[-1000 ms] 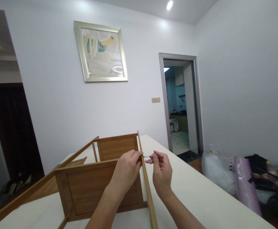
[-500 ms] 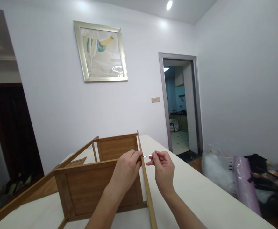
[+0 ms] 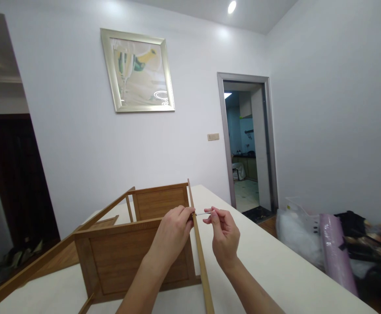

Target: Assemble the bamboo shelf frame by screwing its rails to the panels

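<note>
A brown wooden shelf frame (image 3: 141, 257) lies on its side on a white tabletop, its panels standing up. My left hand (image 3: 176, 222) is closed around the joint where the near panel's top edge meets the long right-hand rail (image 3: 200, 253). Between the thumb and fingers of my right hand (image 3: 224, 231) is a thin silver rod that looks like a hex key (image 3: 203, 213). Its far end touches the outer side of the rail, just beside my left fingertips. Any screw head at that spot is too small to make out.
The white table (image 3: 265, 266) stretches out right of the rail. Beyond its right edge are a purple roll (image 3: 336, 253), clear plastic wrapping (image 3: 296, 233) and a dark heap of things (image 3: 373, 248). A doorway (image 3: 247, 144) opens in the back wall.
My right hand has shifted slightly to the right and its fingers have turned a little around the hex key. My left hand and the wooden frame stay in place.
</note>
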`<act>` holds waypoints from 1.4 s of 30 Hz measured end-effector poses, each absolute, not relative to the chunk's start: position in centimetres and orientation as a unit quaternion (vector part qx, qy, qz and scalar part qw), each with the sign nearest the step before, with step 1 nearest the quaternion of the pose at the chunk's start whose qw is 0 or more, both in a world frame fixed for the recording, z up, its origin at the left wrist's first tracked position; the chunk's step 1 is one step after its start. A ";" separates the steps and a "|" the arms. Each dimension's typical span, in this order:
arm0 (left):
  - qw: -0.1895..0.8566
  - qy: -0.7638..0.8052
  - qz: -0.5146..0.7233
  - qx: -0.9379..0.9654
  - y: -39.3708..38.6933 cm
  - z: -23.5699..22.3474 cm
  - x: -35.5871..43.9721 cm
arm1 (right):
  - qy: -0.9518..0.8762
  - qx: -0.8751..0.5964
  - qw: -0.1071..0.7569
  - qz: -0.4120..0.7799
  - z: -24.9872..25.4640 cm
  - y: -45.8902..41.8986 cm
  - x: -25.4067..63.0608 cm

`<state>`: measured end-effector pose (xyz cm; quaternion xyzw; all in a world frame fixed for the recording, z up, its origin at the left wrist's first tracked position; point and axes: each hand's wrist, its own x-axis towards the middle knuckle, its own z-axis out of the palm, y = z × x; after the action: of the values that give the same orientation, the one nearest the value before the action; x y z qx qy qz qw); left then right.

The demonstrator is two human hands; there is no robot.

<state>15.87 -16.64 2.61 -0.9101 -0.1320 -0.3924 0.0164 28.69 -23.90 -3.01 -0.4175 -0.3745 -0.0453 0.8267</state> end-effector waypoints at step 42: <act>0.013 -0.119 -0.394 -0.911 -16.2 2.3 16.0 | -0.438 -0.457 0.730 -0.258 -3.3 -23.7 29.7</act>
<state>16.00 -16.18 2.26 -0.9111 -0.1193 -0.3944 0.0126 29.68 -23.71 -3.30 -0.4571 -0.4375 -0.2581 0.7301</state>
